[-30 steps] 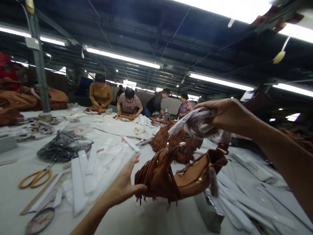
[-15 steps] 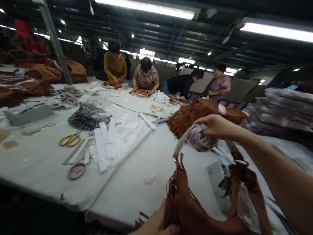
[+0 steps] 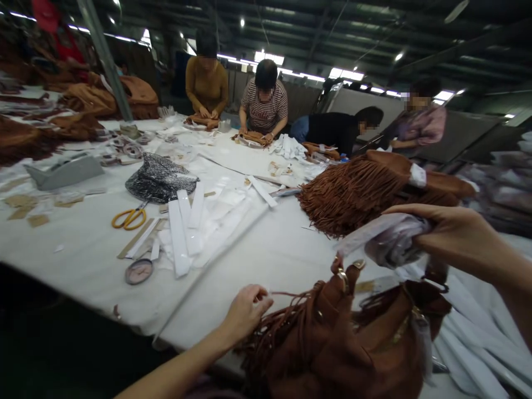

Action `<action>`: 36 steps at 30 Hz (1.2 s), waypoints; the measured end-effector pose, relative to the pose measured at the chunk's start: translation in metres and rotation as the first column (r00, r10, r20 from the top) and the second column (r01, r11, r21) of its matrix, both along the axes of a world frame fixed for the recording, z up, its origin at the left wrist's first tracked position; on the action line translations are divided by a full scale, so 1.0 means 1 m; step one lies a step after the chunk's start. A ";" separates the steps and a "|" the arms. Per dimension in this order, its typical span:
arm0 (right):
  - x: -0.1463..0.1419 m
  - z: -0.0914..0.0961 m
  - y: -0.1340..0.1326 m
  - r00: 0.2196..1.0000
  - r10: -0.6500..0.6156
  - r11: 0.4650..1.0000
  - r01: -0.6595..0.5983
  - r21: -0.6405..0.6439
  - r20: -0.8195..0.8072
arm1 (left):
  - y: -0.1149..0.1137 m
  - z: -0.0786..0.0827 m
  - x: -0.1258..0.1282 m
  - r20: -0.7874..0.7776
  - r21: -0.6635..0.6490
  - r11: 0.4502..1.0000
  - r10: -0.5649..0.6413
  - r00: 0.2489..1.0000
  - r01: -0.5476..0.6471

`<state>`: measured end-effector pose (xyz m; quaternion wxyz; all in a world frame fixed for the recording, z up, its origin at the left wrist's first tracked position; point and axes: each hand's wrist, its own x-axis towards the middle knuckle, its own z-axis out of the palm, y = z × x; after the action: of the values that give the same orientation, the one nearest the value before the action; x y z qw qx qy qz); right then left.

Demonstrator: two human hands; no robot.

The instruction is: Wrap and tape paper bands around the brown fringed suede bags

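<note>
A brown fringed handbag (image 3: 332,343) leans at the table's front edge, its top gaping and gold rings on its strap ends. My right hand (image 3: 453,235) is closed around the bag's strap (image 3: 393,244), bundled in clear plastic wrap, and holds it above the bag. To the left of the bag, my left hand (image 3: 247,310) pinches a thin fringe strand (image 3: 286,293) at its fingertips. More fringe hangs below that hand. A plastic-covered piece (image 3: 423,343) hangs at the bag's right side.
A stack of brown fringed bags (image 3: 357,188) lies beyond. Yellow-handled scissors (image 3: 128,218), a tape roll (image 3: 139,271), white strips (image 3: 178,238), patterned black-and-white material (image 3: 160,177) and a tape dispenser (image 3: 66,170) lie left. Several co-workers (image 3: 264,102) stand across the table; white strips (image 3: 477,327) lie right.
My left hand has moved from the bag's side to a fringe strand at its left. My right hand still holds the wrapped strap, now farther right in view. The view has shifted.
</note>
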<state>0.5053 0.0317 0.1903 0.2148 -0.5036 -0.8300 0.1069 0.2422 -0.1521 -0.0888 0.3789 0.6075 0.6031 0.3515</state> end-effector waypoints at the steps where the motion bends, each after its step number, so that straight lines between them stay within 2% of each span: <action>1: -0.003 -0.001 -0.002 1.000 0.012 1.000 -0.012 -0.007 -0.019 | 0.009 -0.008 -0.001 -0.136 0.024 0.999 0.047 0.990 -0.044; 2: -0.006 -0.001 -0.004 0.999 0.028 0.999 -0.029 -0.019 -0.039 | 0.018 -0.017 -0.001 -0.261 0.040 0.998 0.064 0.963 -0.055; 4: -0.011 -0.001 -0.007 0.996 0.063 0.997 -0.067 -0.050 -0.062 | 0.032 -0.032 0.002 -0.433 0.012 1.000 0.012 0.901 -0.007; 6: -0.013 -0.001 -0.010 0.995 0.082 0.994 -0.086 -0.061 -0.062 | 0.042 -0.043 0.007 -0.471 -0.033 0.999 -0.035 0.881 0.022; 8: -0.013 -0.002 -0.011 0.995 0.084 0.995 -0.087 -0.045 -0.053 | 0.048 -0.050 0.009 -0.420 -0.033 0.999 -0.032 0.907 0.019; 12: -0.010 -0.008 -0.008 0.993 0.106 0.994 -0.106 -0.006 -0.047 | 0.047 -0.049 -0.004 -0.118 -0.015 0.999 0.036 0.992 -0.038; 15: -0.009 -0.013 -0.004 0.991 0.129 0.991 -0.128 0.036 -0.037 | 0.039 -0.033 -0.018 0.233 -0.043 0.999 0.040 0.972 -0.030; 16: -0.010 -0.014 -0.003 0.991 0.133 0.990 -0.132 0.048 -0.033 | 0.035 -0.025 -0.021 0.393 -0.050 0.999 0.015 0.919 0.005; 18: -0.011 -0.015 -0.003 0.990 0.142 0.988 -0.140 0.062 -0.028 | 0.025 -0.010 -0.025 0.664 -0.039 0.991 -0.069 0.745 0.127; 20: -0.014 -0.015 -0.004 0.989 0.149 0.987 -0.147 0.069 -0.025 | 0.012 0.003 -0.025 0.762 0.004 0.966 -0.171 0.625 0.260; 21: -0.015 -0.014 -0.006 0.988 0.155 0.986 -0.152 0.074 -0.027 | 0.004 0.008 -0.023 0.760 0.018 0.951 -0.215 0.613 0.310; 23: -0.016 -0.012 -0.010 0.986 0.163 0.983 -0.159 0.088 -0.033 | -0.013 0.012 -0.017 0.687 0.000 0.918 -0.288 0.667 0.396; 25: -0.017 -0.010 -0.017 0.986 0.165 0.982 -0.161 0.102 -0.029 | -0.029 0.011 -0.009 0.599 -0.072 0.869 -0.355 0.718 0.490; 27: -0.017 -0.007 -0.025 0.987 0.160 0.981 -0.157 0.117 -0.022 | -0.043 0.008 0.000 0.569 -0.140 0.804 -0.412 0.711 0.578; 29: -0.016 -0.004 -0.034 0.987 0.159 0.980 -0.154 0.127 -0.024 | -0.055 0.006 0.008 0.584 -0.163 0.767 -0.432 0.688 0.620; 33: -0.013 0.005 -0.054 0.989 0.144 0.981 -0.138 0.139 -0.035 | -0.069 0.010 0.016 0.581 -0.119 0.766 -0.462 0.670 0.631; 34: -0.012 0.007 -0.059 0.991 0.132 0.982 -0.127 0.140 -0.031 | -0.070 0.012 0.017 0.582 -0.102 0.776 -0.460 0.670 0.622; 36: -0.011 0.011 -0.066 0.995 0.102 0.985 -0.099 0.141 -0.013 | -0.072 0.014 0.019 0.631 -0.097 0.833 -0.371 0.681 0.544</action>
<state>0.4946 -0.0348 0.2009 0.2524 -0.4436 -0.8576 0.0640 0.2615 -0.2237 -0.0752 0.7036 0.5411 0.3250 0.3265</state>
